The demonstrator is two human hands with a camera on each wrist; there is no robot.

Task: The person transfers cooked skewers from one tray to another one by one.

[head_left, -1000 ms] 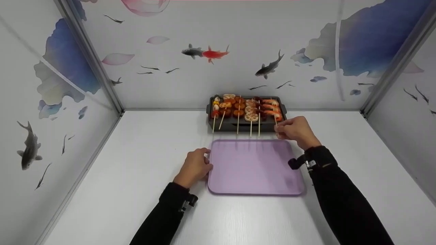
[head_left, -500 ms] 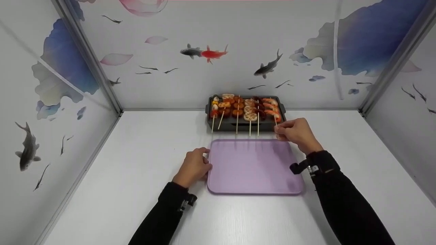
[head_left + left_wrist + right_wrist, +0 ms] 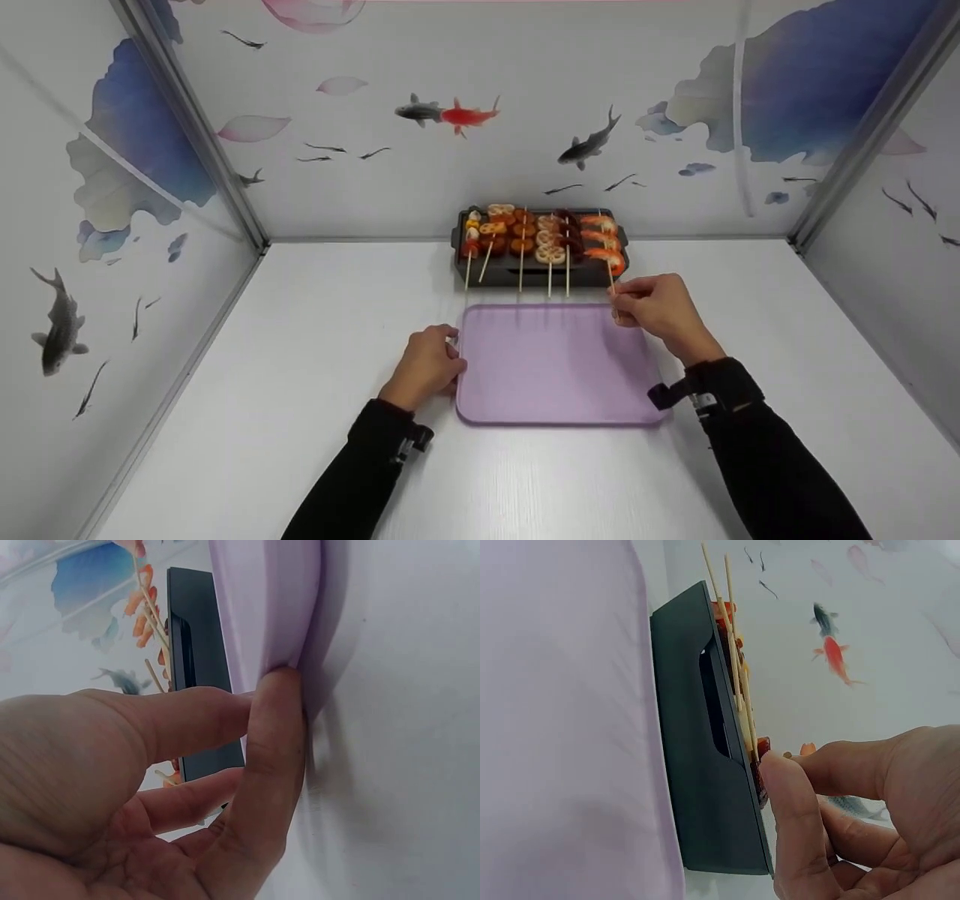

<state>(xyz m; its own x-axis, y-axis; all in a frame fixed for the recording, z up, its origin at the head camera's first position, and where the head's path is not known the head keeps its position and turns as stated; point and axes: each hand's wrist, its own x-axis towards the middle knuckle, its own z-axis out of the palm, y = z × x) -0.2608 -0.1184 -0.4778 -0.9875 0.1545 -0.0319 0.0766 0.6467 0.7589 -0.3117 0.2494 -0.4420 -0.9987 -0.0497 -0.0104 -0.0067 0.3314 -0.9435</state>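
My right hand (image 3: 664,311) pinches the stick of a shrimp skewer (image 3: 604,241) between thumb and fingertips. Its shrimp end is over the right side of a black grill pan (image 3: 495,278); whether they touch I cannot tell. The left hand (image 3: 424,367) grips the left edge of a light purple tray (image 3: 555,367), which lies in front of the pan. Seen from the left wrist, thumb and a finger meet at the tray's rim (image 3: 289,607). The right wrist view shows the pan's dark side (image 3: 694,810) beyond the tray; the held skewer is mostly hidden by the fingers.
Several other skewers lie side by side on the pan, among them lotus root slices (image 3: 550,255) and round brown pieces (image 3: 523,246). Their sticks jut over the pan's front edge. Behind the pan stands a white wall (image 3: 337,202) with painted fish; side walls flank the white table (image 3: 337,300).
The right hand has drawn slightly back toward me and to the right, and the shrimp skewer has shifted the same way. The left hand stays at the tray's edge.
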